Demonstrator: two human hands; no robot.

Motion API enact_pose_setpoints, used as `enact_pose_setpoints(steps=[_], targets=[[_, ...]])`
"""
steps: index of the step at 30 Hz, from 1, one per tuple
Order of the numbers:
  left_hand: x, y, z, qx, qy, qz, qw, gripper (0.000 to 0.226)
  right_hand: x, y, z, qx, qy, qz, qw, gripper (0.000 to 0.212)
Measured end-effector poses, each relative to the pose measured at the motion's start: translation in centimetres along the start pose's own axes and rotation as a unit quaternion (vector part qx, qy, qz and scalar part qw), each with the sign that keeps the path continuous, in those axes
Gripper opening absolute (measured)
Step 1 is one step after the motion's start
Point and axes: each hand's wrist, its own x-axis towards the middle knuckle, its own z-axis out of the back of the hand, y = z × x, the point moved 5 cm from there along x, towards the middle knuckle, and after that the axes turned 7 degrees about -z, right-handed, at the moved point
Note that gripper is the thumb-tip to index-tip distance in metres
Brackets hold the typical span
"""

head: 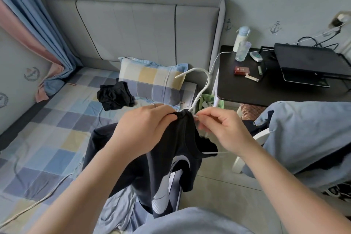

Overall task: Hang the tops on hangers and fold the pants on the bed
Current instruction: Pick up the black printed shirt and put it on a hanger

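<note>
A black top with a white print hangs in front of me above the bed's edge. My left hand grips its bunched neckline just left of the hanger's neck. A white hanger pokes its hook up out of the collar. My right hand pinches the hanger's right arm just right of the collar; part of the hanger's bar shows below my wrist. A crumpled black garment lies on the checked bed sheet next to the pillow.
A checked pillow leans by the grey headboard. A black side table at right carries bottles, a red pack and a laptop. A chair draped in blue cloth stands close on the right. A white cable crosses the bed.
</note>
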Motion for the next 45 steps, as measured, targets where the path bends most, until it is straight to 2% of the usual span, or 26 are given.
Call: enact_pose_setpoints(steps=[2,5,7,9,13,17,20,22,25,27,29,34,39,45], targets=[[-0.3,0.7,-0.2,-0.014,-0.016,0.021,1.0,0.024,0.0,0.0,0.0,-0.017,-0.011,-0.003,1.0,0.02],[-1.1,1.8,-0.2,-0.034,-0.055,0.076,0.995,0.019,-0.9,0.0,0.7,-0.096,-0.127,0.056,0.986,0.02],[-1.7,2.4,-0.2,-0.047,-0.082,0.107,0.99,0.019,-1.7,-0.7,0.7,-0.08,-0.159,0.056,0.982,0.018],[-2.1,2.6,-0.1,-0.063,-0.107,0.124,0.984,0.018,-1.8,-1.5,-0.5,-0.053,-0.115,0.015,0.992,0.02],[-2.3,2.4,-0.1,-0.105,-0.149,0.141,0.973,0.017,-0.9,-3.3,-4.1,-0.07,0.026,-0.075,0.994,0.036],[-2.5,2.8,0.0,-0.134,-0.168,0.168,0.962,0.016,-0.4,-4.1,-5.3,-0.117,-0.002,-0.057,0.991,0.013],[-3.1,3.1,0.3,-0.143,-0.183,0.179,0.956,0.016,-1.0,-6.0,-5.9,-0.14,0.014,-0.067,0.988,0.018],[-3.5,3.2,0.5,-0.145,-0.188,0.183,0.954,0.016,-1.6,-8.1,-6.4,-0.175,0.053,-0.109,0.977,0.013],[-3.8,2.9,0.4,-0.143,-0.172,0.173,0.959,0.015,-1.6,-11.0,-6.8,-0.28,0.089,-0.132,0.947,0.026],[-4.1,2.9,0.3,-0.146,-0.159,0.168,0.962,0.014,-1.2,-12.3,-6.4,-0.347,0.082,-0.134,0.925,0.018],[-4.7,3.3,0.4,-0.146,-0.15,0.177,0.962,0.015,-0.8,-12.8,-5.3,-0.37,0.061,-0.128,0.918,0.012],[-6.8,5.2,0.9,-0.157,-0.095,0.185,0.965,0.019,0.3,-12.2,-1.1,-0.405,0.051,-0.108,0.907,0.015],[-8.2,6.5,0.4,-0.173,-0.036,0.203,0.963,0.028,0.8,-9.8,1.5,-0.314,0.026,-0.118,0.942,0.012],[-8.1,7.2,0.4,-0.187,-0.033,0.203,0.961,0.019,1.3,-6.4,3.0,-0.27,-0.039,-0.087,0.958,0.017]])
